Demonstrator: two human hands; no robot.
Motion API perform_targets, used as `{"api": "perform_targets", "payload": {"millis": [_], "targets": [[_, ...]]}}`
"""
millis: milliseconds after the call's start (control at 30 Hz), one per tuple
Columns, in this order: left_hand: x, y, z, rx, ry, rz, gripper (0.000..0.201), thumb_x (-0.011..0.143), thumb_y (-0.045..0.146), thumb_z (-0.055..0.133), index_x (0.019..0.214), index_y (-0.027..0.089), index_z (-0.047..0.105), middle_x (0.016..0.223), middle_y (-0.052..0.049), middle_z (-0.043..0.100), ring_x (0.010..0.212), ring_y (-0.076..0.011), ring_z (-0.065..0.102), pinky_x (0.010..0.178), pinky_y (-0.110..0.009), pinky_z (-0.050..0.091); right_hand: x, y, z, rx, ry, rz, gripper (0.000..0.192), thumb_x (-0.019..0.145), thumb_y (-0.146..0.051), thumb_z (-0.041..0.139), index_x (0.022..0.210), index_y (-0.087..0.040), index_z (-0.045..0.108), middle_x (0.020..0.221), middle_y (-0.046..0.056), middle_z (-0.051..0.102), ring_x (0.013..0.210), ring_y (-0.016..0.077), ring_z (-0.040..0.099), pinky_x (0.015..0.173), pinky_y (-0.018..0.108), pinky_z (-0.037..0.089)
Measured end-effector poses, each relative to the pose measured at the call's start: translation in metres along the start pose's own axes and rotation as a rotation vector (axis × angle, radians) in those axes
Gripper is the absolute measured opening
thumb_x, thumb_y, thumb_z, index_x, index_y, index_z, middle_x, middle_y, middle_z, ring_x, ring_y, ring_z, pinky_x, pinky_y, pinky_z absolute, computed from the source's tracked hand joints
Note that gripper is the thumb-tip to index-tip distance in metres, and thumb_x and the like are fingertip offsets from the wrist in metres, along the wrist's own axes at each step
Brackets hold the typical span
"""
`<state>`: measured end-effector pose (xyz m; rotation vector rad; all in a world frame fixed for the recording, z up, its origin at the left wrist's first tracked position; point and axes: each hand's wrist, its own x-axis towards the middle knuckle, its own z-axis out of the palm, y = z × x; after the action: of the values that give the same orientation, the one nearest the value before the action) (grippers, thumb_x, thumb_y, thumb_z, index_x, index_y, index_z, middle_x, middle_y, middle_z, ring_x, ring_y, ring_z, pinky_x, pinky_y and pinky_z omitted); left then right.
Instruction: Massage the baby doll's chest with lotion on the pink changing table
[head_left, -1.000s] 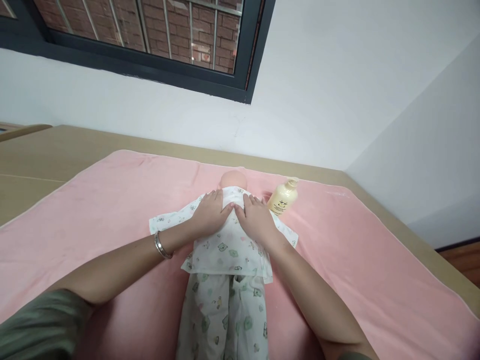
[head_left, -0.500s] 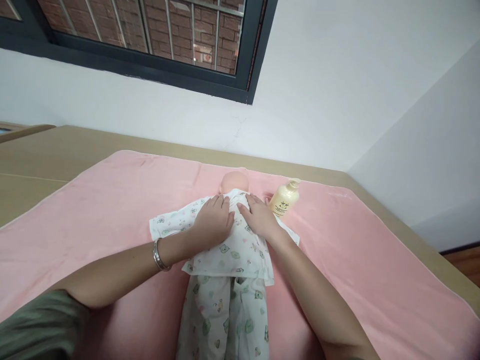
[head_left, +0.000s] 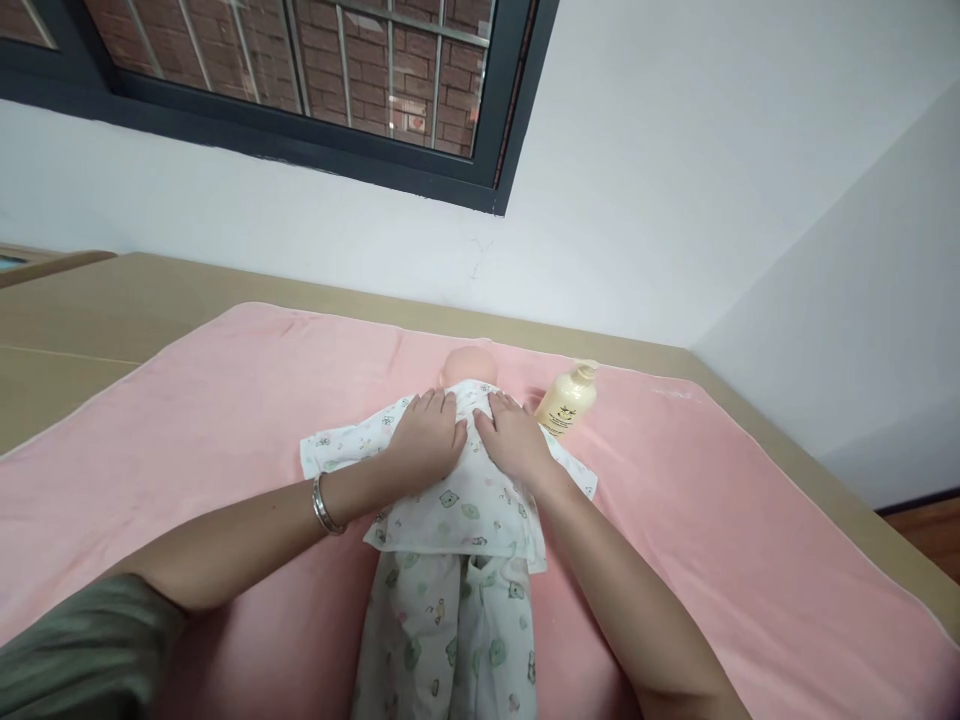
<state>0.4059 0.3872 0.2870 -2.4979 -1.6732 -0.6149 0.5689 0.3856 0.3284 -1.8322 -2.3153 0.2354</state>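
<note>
Baby doll [head_left: 471,475] lies stretched out on a pink blanket [head_left: 697,500], head [head_left: 470,366] at the wall end, legs toward the person. No face visible to me, so probably belly-down; can't be certain. Left hand [head_left: 425,440] and right hand [head_left: 517,440] both palm-down on the upper part of its printed shirt [head_left: 457,525], one each side of the midline, thumbs angled inward with a narrow gap between. Fingers extended, fairly close together, nothing gripped by either; just resting contact through the cloth. Pressure: can't tell.

Why like this: doll is squared up in front of the person, presumably so both arms reach it evenly; paired palms likely spread the contact and keep the torso steady. Sleeves splayed outward, maybe to leave the torso accessible. Blanket probably there as padding over the wooden surface [head_left: 210,280].

Around: pale yellow pump bottle [head_left: 568,403] just beyond the right hand, by the doll's sleeve on that side; close, presumably for easy reach, but the nearest thing a sideways sweep could knock. Silver bangle [head_left: 325,505] on left wrist, clear of the shirt. Printed trousers [head_left: 442,640] run out of sight at the bottom. White wall [head_left: 637,200] and dark-framed window [head_left: 300,110] behind, bars outside. Nothing sits between hands and doll except the shirt.
</note>
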Motion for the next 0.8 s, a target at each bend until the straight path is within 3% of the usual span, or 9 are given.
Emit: {"api": "perform_targets", "payload": {"millis": [133, 267, 433, 633, 800], "targets": [[-0.006, 0.004, 0.004, 0.007, 0.011, -0.008, 0.052, 0.103, 0.029, 0.031, 0.142, 0.000, 0.050, 0.144, -0.026, 0.058, 0.140, -0.0376, 0.049, 0.116, -0.053, 0.038, 0.006, 0.005, 0.003, 0.018, 0.013, 0.024, 0.055, 0.110, -0.040, 0.031, 0.152, -0.007, 0.046, 0.161, 0.018, 0.041, 0.152, 0.0297, 0.034, 0.125, 0.052, 0.023], [0.002, 0.002, -0.001, -0.045, -0.023, -0.088, 0.052, 0.103, 0.031, 0.032, 0.142, 0.002, 0.051, 0.148, -0.024, 0.056, 0.144, -0.0382, 0.046, 0.118, -0.054, 0.036, -0.008, -0.013, 0.006, -0.046, 0.021, 0.070, 0.058, 0.110, -0.035, 0.027, 0.157, -0.003, 0.038, 0.162, 0.020, 0.039, 0.152, 0.0341, 0.032, 0.125, 0.056, 0.021], [0.017, -0.007, -0.011, -0.145, -0.130, -0.107, 0.039, 0.099, 0.030, 0.036, 0.119, 0.011, 0.064, 0.123, -0.018, 0.071, 0.120, -0.0318, 0.064, 0.106, -0.047, 0.047, -0.026, -0.033, 0.007, -0.110, 0.028, 0.036, 0.060, 0.108, -0.032, 0.032, 0.158, 0.001, 0.035, 0.163, 0.023, 0.035, 0.153, 0.0357, 0.030, 0.126, 0.052, 0.024], [0.004, -0.002, 0.001, -0.039, -0.003, -0.054, 0.050, 0.101, 0.031, 0.034, 0.138, 0.004, 0.053, 0.140, -0.024, 0.061, 0.136, -0.0366, 0.053, 0.113, -0.053, 0.040, -0.011, -0.012, 0.007, -0.004, 0.033, -0.024, 0.057, 0.109, -0.033, 0.031, 0.158, -0.006, 0.039, 0.162, 0.016, 0.039, 0.153, 0.0302, 0.032, 0.126, 0.046, 0.025], [-0.011, 0.007, 0.003, -0.008, 0.014, 0.019, 0.056, 0.102, 0.031, 0.032, 0.144, -0.002, 0.047, 0.149, -0.028, 0.053, 0.144, -0.0397, 0.044, 0.117, -0.056, 0.036, 0.007, 0.004, 0.007, 0.056, 0.043, -0.010, 0.057, 0.109, -0.037, 0.033, 0.156, -0.007, 0.041, 0.162, 0.015, 0.040, 0.152, 0.0264, 0.035, 0.124, 0.045, 0.027]]}}
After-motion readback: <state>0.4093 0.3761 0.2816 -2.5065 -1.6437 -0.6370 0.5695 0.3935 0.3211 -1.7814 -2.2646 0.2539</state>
